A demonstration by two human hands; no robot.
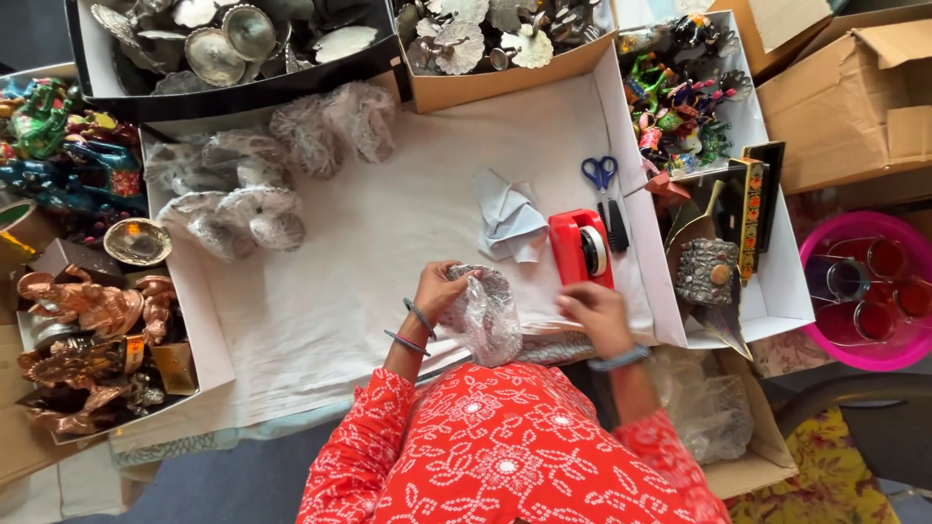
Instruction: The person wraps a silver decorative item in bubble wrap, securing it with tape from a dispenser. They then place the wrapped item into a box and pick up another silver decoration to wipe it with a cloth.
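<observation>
Left hand [439, 289] curled gripping bubble-wrapped metal piece [485, 309], right hand [594, 315] fingers bent, pressing wrap edge beside red tape dispenser [581, 247], white counter [369, 252]

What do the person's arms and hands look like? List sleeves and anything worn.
Both hands are bare. The left hand has bluish bangles above the wrist; the right hand has a blue band at the wrist. The sleeves are red with white floral print, ending near the elbows.

Single view only, head-mounted. Camera looked almost straight down from above the person, onto the white work surface [369, 252]. Red-sleeved shoulders filled the lower edge; both hands sat near frame centre, fairly close. Boxes [854, 97] and trays ringed the field on the top, left and right. No second view for overlap.
</observation>
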